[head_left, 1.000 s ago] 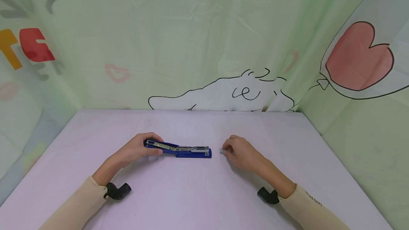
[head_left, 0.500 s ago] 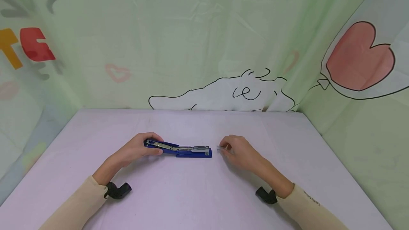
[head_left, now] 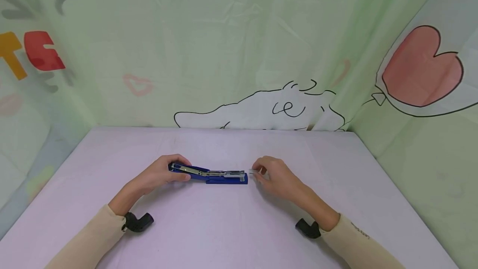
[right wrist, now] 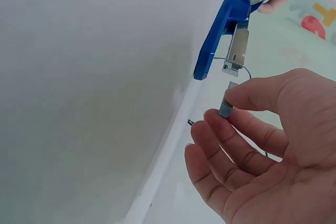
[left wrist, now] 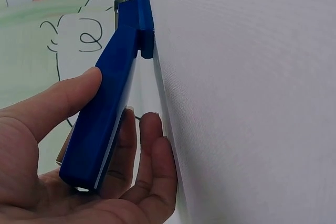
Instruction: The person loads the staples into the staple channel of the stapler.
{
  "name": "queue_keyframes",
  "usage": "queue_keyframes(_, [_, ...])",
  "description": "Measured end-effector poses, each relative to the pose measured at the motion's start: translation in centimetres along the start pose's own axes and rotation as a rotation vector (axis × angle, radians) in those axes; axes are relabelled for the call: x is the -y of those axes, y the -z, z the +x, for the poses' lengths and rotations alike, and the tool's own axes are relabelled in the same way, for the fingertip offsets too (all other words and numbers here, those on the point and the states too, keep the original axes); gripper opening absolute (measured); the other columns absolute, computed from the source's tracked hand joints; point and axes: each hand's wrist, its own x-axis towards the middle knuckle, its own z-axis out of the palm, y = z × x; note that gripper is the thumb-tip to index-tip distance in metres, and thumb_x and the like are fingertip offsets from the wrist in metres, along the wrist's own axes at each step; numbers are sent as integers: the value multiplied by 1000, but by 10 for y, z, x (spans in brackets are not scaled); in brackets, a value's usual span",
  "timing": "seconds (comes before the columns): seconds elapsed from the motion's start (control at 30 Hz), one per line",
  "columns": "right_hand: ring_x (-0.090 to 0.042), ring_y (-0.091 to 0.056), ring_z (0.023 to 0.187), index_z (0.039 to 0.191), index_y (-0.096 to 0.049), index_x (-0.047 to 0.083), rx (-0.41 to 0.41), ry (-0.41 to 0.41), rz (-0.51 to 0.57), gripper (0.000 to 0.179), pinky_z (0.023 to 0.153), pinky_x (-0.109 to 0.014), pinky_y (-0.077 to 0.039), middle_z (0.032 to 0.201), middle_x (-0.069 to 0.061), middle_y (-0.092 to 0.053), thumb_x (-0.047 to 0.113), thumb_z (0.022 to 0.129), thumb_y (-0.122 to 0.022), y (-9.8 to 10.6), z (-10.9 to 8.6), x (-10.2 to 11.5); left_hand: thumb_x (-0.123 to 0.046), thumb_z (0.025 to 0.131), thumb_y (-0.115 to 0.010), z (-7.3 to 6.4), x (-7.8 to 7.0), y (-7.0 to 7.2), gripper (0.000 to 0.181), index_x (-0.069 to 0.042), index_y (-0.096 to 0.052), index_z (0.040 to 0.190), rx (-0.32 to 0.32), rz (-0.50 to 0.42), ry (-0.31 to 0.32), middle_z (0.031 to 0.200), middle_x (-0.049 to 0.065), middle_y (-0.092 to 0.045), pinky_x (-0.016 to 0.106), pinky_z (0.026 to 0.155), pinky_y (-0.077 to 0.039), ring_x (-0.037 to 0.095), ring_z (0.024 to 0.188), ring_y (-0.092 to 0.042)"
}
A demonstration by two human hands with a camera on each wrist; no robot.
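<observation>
Plastic at the left end of a blue stapler (head_left: 207, 178) is being gripped by the left hand (head_left: 158, 174), with the thumb being pressed on one side and the fingers being curled round the other. The stapler is being held wide open, and its long shape is being pointed from the left hand out to about three o'clock, with a small bend in the middle. Its left half is being tipped up from the pale table (head_left: 209, 227), while its right half is lying nearly flat on it. Along that right half, a shiny metal rail (head_left: 228, 174) is being pointed to three o'clock too. Just past the rail's end, a small grey metal strip (right wrist: 229, 102) is being pinched by the right hand (head_left: 274, 176), between thumb and finger, and the other fingers are being bent loosely. In the right wrist view, a thin gap is being left between strip and rail, and the two are being lined up nearly straight. That line across the gap is being judged the main thing to watch. From the right hand, the stapler is lying at nine o'clock, and the rail's end is being placed nearer to this hand than to the left one.
</observation>
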Motion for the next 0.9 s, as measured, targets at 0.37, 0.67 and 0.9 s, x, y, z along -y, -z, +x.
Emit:
queue_keyframes(0.37, [-12, -66, 89, 106, -76, 8, -12, 18, 7, 11, 81, -34, -61, 102, -3, -76, 5, 95, -75, -1, 3, 4, -21, 89, -85, 1, 0, 0, 40, -10, -70, 124, -2, 4, 0, 119, 11, -68, 35, 88, -41, 26, 112, -52])
queue_keyframes(0.67, [-11, -67, 91, 108, -76, 9, -12, 22, 17, 14, 81, -30, -60, 104, -2, -76, 6, 95, -76, -4, 4, 9, -21, 89, -85, 2, 2, 1, 41, -9, -70, 125, 4, -12, 4, 120, 12, -69, 34, 88, -41, 25, 110, -54])
queue_keyframes(0.9, [-13, -67, 92, 109, -76, 8, -9, 21, 38, 14, 83, -35, -61, 105, -2, -76, 6, 95, -76, -6, 5, 14, -20, 89, -85, 2, 2, 1, 40, -9, -70, 125, 8, -17, 5, 120, 12, -69, 34, 89, -41, 26, 110, -54])
